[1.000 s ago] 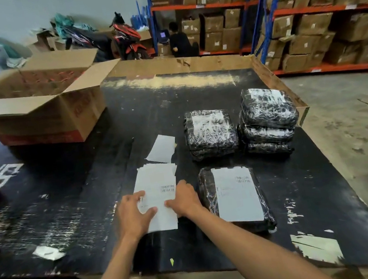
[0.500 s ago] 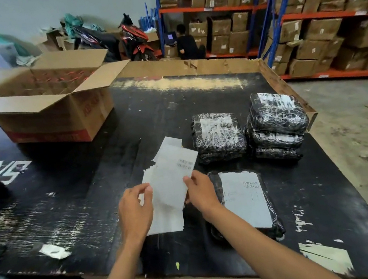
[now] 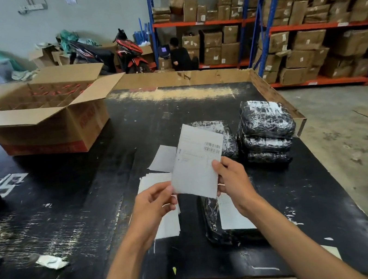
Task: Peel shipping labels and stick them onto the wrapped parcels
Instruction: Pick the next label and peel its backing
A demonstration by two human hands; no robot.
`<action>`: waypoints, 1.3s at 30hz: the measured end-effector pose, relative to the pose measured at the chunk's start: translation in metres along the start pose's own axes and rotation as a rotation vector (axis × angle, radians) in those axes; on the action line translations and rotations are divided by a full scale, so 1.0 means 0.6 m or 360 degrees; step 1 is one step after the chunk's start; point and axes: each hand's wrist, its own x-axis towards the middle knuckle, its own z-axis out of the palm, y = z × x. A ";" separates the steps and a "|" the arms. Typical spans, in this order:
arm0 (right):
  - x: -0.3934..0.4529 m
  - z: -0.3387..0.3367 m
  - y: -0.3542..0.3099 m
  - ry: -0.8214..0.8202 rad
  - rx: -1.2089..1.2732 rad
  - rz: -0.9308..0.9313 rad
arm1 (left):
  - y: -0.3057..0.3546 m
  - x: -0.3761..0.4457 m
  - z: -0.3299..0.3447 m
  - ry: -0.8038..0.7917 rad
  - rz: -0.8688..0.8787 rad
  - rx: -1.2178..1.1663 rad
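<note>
A white shipping label (image 3: 196,161) with a barcode is held up above the table, pinched at its lower left corner by my left hand (image 3: 153,204) and at its right edge by my right hand (image 3: 232,180). Under my hands lies a stack of labels (image 3: 164,218), and a single backing sheet (image 3: 164,158) lies beyond it. A black wrapped parcel (image 3: 231,221) with a label on it lies below my right hand. Behind the raised label sits another wrapped parcel (image 3: 226,137), partly hidden. A stack of three parcels (image 3: 265,131) stands to its right.
An open cardboard box (image 3: 48,118) with dividers stands at the back left of the black table (image 3: 89,191). A crumpled paper scrap (image 3: 50,261) lies near the front left edge. Shelves of cartons (image 3: 304,21), a motorbike (image 3: 129,51) and a crouching person (image 3: 179,54) are beyond.
Both hands have lifted one label off the stack and raised it above the table. The camera has tilted up a little.
</note>
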 end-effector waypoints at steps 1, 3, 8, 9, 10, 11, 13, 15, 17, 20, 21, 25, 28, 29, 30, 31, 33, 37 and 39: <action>-0.005 -0.006 -0.003 0.0027 0.0002 -0.0003 | 0.000 -0.002 0.006 -0.0020 -0.0004 -0.0021; -0.009 -0.019 -0.003 0.0068 -0.0012 -0.0006 | -0.002 -0.006 0.014 -0.0041 -0.0015 -0.0041; -0.016 -0.044 0.001 0.0154 -0.0030 0.0005 | -0.003 -0.018 0.034 -0.0167 -0.0009 -0.0049; -0.017 -0.049 0.001 0.0182 -0.0014 0.0018 | -0.002 -0.020 0.039 -0.0172 0.0003 -0.0049; -0.017 -0.052 0.001 0.0201 -0.0001 0.0032 | -0.002 -0.023 0.043 -0.0174 0.0016 -0.0059; -0.020 -0.056 0.000 0.0216 0.0001 0.0044 | -0.001 -0.025 0.048 -0.0180 0.0025 -0.0077; -0.026 -0.062 -0.004 0.0222 -0.0041 0.0081 | 0.002 -0.028 0.057 -0.0185 0.0042 -0.0114; -0.031 -0.071 -0.005 0.0229 -0.0207 0.0111 | 0.006 -0.032 0.066 -0.0189 0.0053 -0.0148; -0.037 -0.082 -0.004 0.0198 -0.0514 0.0094 | 0.011 -0.033 0.074 -0.0192 0.0058 -0.0202; -0.056 -0.087 -0.009 0.0133 -0.0761 -0.0237 | 0.016 -0.033 0.083 -0.0208 0.0080 -0.0194; -0.063 -0.087 -0.016 0.0061 -0.0705 -0.0370 | 0.017 -0.032 0.085 -0.0218 0.0100 -0.0148; -0.084 -0.086 -0.042 -0.0343 -0.0550 -0.0562 | 0.020 -0.032 0.095 -0.0275 0.0219 0.0139; -0.087 -0.086 -0.044 -0.0365 -0.0690 -0.0643 | 0.024 -0.034 0.101 -0.0286 0.0305 0.0282; -0.089 -0.087 -0.044 -0.0368 -0.0701 -0.0656 | 0.025 -0.035 0.102 -0.0290 0.0319 0.0314; -0.091 -0.087 -0.046 -0.0377 -0.0707 -0.0663 | 0.026 -0.035 0.103 -0.0296 0.0334 0.0353; -0.093 -0.088 -0.047 -0.0386 -0.0714 -0.0664 | 0.027 -0.034 0.104 -0.0302 0.0350 0.0398; -0.095 -0.091 -0.049 -0.0390 -0.0688 -0.0644 | 0.029 -0.032 0.104 -0.0302 0.0390 0.0496; -0.095 -0.094 -0.048 -0.0351 -0.0766 -0.0646 | 0.030 -0.028 0.104 -0.0334 0.0457 0.0676; -0.092 -0.095 -0.046 -0.0349 -0.0841 -0.0652 | 0.028 -0.026 0.103 -0.0364 0.0462 0.0724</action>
